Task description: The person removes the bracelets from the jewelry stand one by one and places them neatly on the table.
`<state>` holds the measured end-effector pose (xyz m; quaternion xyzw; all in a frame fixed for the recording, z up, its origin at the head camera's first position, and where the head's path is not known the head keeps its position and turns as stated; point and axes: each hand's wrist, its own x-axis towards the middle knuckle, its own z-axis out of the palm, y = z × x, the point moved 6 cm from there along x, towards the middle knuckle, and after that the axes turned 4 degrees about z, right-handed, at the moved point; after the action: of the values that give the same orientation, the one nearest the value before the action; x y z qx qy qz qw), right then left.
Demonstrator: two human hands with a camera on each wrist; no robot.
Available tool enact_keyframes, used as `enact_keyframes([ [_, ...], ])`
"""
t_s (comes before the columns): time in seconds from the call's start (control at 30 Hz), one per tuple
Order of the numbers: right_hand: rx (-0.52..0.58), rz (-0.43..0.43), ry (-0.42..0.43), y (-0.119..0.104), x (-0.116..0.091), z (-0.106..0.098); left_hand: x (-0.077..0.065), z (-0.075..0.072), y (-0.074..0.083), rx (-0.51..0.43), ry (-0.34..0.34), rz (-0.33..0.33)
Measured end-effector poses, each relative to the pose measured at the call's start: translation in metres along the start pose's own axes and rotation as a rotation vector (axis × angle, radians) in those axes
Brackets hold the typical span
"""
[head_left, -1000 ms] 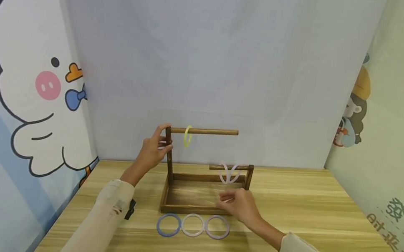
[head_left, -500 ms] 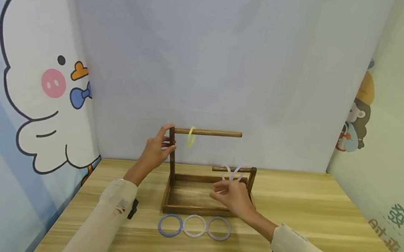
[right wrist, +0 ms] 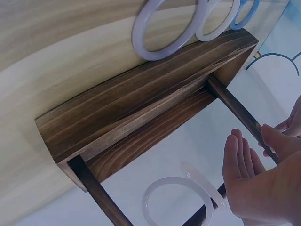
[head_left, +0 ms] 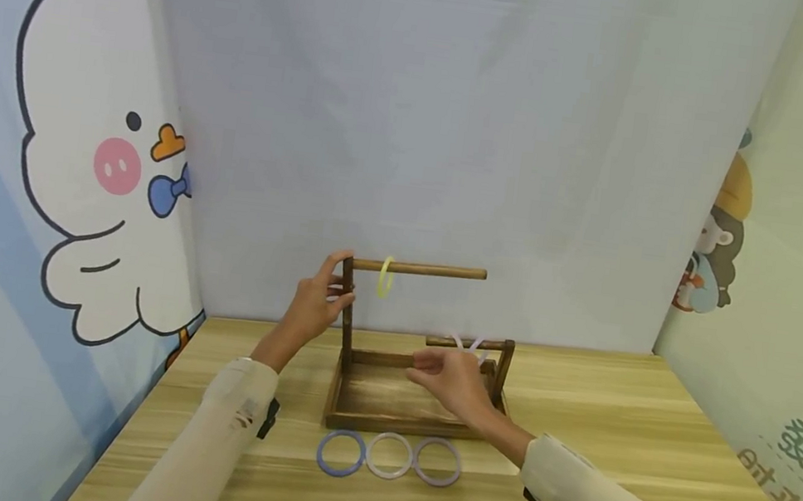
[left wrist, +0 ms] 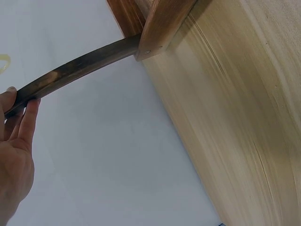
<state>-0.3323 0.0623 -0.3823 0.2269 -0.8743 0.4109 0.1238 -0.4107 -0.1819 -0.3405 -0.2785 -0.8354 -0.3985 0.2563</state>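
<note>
A dark brown wooden stand point(head_left: 402, 427) has a shallow tray, a tall post at left and a short post at right. My left hand point(head_left: 312, 306) grips the tall post point(left wrist: 75, 70) near its top. A yellow ring point(head_left: 381, 281) hangs on the upper bar point(head_left: 440, 271). Two pale rings point(right wrist: 145, 202) hang on the lower bar point(head_left: 439, 341), partly hidden in the head view by my right hand point(head_left: 453, 380). That hand hovers over the tray, fingers extended and close together, with nothing visible between them.
Blue point(head_left: 339, 474), white point(head_left: 387, 477) and lilac point(head_left: 434, 484) rings lie in a row on the wood-grain table point(head_left: 574, 439), just in front of the tray. Behind the stand hangs a plain pale curtain point(head_left: 447, 122); printed cartoon panels flank both sides.
My right hand has moved left and slightly upward over the tray, now covering part of the hanging pale rings. The left hand keeps its grip on the post. The head view has shifted slightly.
</note>
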Motion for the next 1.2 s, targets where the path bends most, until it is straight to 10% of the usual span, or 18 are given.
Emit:
enact_keyframes([
  [1.2, 0.007, -0.035, 0.121, -0.033, 0.076, 0.004, 0.000, -0.002, 0.001, 0.002, 0.012, -0.005],
])
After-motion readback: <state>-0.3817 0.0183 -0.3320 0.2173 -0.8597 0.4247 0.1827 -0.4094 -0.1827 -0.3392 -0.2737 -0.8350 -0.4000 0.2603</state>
